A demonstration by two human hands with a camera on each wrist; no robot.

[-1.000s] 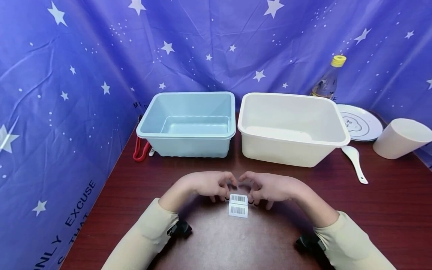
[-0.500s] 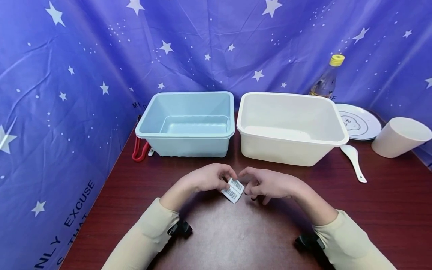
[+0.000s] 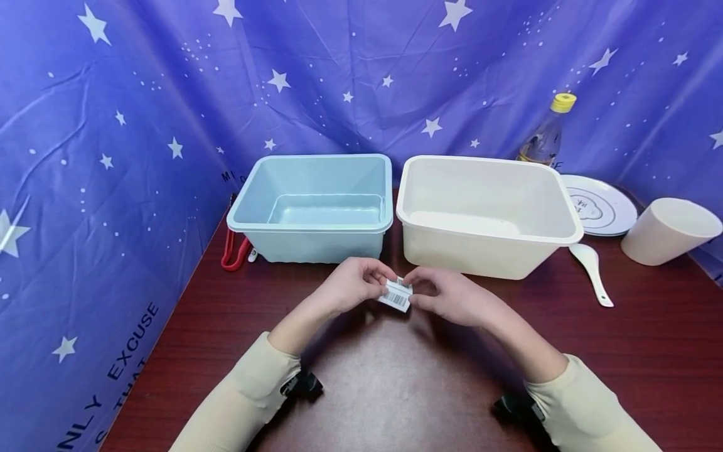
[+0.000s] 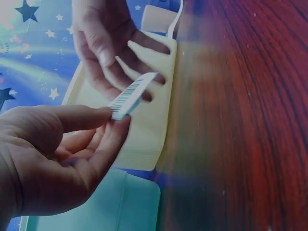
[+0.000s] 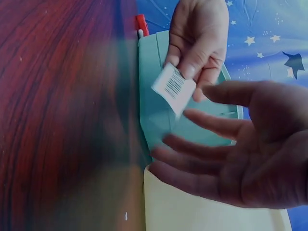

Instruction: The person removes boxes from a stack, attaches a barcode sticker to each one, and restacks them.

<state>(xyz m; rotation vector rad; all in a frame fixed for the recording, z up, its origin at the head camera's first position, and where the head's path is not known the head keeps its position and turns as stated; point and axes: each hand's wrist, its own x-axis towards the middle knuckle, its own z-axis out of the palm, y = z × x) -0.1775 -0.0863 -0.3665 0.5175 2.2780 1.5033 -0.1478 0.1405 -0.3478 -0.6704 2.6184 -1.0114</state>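
Label (image 3: 395, 299) has lifted off the table (image 3: 407, 395), shifted far toward the bins. Left grip (image 3: 357, 284) pinches it; right grip (image 3: 454, 295) holds nothing, fingers spread beside it: one-handed hold.

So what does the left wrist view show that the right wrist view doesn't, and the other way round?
Only the left wrist view: the pale cup and part of the white spoon, at the top.

Only the right wrist view: a piece of the red handle, at the top beside the blue bin.

Both: left hand pinching the barcode card, right hand, blue bin, white bin, table and starry curtain.
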